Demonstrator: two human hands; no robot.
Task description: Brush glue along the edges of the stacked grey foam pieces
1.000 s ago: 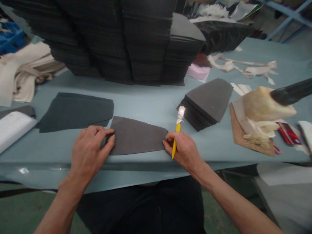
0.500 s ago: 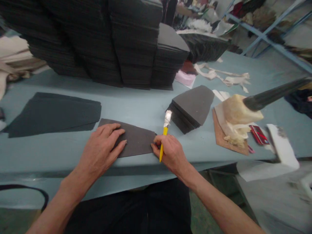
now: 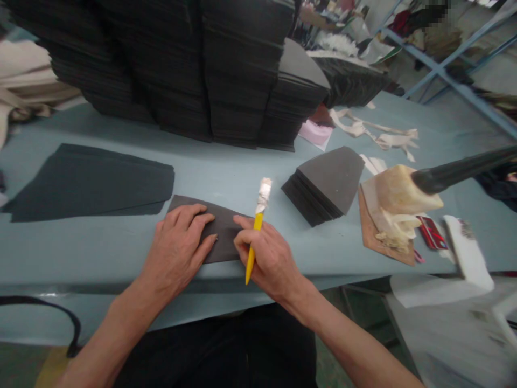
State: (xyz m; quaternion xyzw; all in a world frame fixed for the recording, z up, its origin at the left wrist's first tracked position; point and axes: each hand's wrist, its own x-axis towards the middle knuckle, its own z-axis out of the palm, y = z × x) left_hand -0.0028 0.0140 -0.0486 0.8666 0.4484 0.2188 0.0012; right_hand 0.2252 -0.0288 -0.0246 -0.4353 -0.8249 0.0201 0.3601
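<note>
A dark grey flat panel (image 3: 225, 230), tapering to the right, lies near the table's front edge. My left hand (image 3: 177, 242) rests on its left part, fingers spread and pressing down, with nothing gripped. Over the panel's right end, my right hand (image 3: 270, 250) holds a slim yellow tool (image 3: 252, 252) whose upper end is wrapped in white. The tool's pointed lower end sticks out below the fist. My right fingertips touch the panel and hide its narrow end. Whether they also pinch its edge, I cannot tell.
Dark panels (image 3: 92, 183) overlap at the left, and a small stack (image 3: 331, 180) sits to the right. Tall piles of dark panels (image 3: 161, 70) stand behind. Further right are a cream block with a black handle (image 3: 398, 188), a red item (image 3: 432, 233) and cloth strips (image 3: 379, 132).
My right hand has moved left from the panel's narrow end onto its surface, carrying the yellow tool. My left hand stays on the panel. The view has shifted slightly.
</note>
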